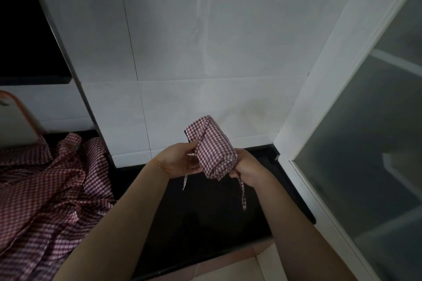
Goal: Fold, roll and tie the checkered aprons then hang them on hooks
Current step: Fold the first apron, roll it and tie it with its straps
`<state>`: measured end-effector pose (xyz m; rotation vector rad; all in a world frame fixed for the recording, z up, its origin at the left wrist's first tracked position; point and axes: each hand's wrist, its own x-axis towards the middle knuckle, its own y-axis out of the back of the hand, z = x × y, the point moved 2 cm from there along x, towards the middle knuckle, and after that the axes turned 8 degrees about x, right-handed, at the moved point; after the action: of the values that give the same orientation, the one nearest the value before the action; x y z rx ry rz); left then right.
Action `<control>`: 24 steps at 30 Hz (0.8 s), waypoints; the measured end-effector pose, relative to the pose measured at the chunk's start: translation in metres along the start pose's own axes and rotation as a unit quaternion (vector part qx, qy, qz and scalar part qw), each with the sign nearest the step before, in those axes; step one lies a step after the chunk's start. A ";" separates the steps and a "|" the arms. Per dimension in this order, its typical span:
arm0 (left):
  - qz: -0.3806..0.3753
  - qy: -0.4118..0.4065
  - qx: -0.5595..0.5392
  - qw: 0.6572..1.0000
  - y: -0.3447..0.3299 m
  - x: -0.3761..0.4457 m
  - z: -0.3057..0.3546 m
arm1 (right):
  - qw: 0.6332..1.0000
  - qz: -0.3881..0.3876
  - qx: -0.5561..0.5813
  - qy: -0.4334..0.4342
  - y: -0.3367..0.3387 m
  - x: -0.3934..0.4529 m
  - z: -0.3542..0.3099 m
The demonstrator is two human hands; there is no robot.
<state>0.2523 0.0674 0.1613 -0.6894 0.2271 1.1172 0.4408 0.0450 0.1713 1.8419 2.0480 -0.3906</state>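
Both hands raised above the dark bench, meeting around a rolled checkered apron. Left hand palm turned toward the roll, fingers curled against its left side, thumb over the upper edge near a folded flap. Right hand closed around the lower right end of the roll, fingers wrapped and pinching a thin checkered tie strap that hangs down from the fist. Second strap end dangling below the left hand, loose. Roll held clear of the bench, tilted, upper end toward the white tiled wall, lower end toward the camera. Thin orange thread bracelet on the left wrist. Heap of loose checkered aprons spread over the left part of the bench, well apart from the hands, unfolded and rumpled. Frosted glass door with white frame along the right side. Pale floor tiles visible below the bench edge.
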 end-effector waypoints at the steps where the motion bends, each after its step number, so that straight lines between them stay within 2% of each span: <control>1: 0.002 0.002 0.004 1.000 0.000 0.001 -0.001 | 1.000 0.003 -0.010 0.004 0.002 0.001 -0.002; 6: 0.009 -0.023 0.024 0.999 0.001 0.002 -0.006 | 0.998 0.007 -0.063 0.025 0.008 -0.002 -0.014; 10: -0.005 -0.049 0.029 0.998 0.004 -0.001 -0.006 | 0.985 0.116 -0.038 0.120 0.020 0.013 -0.020; 11: -0.016 -0.052 0.029 0.998 0.004 -0.002 -0.006 | 0.982 0.123 -0.032 0.141 0.023 0.017 -0.022; 17: -0.065 -0.060 0.063 0.994 0.001 -0.006 0.000 | 0.983 -0.018 -0.037 0.181 0.014 0.026 -0.032; 22: -0.086 -0.054 0.076 0.992 0.006 -0.008 0.002 | 0.981 -0.028 -0.063 0.181 0.014 0.025 -0.034; 24: -0.091 -0.048 0.067 0.992 0.009 -0.006 0.002 | 0.987 -0.039 -0.014 0.152 0.014 0.027 -0.032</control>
<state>0.2414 0.0659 0.1625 -0.5246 0.1523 0.9488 0.4500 0.0843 0.1883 1.9052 2.3165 -0.1026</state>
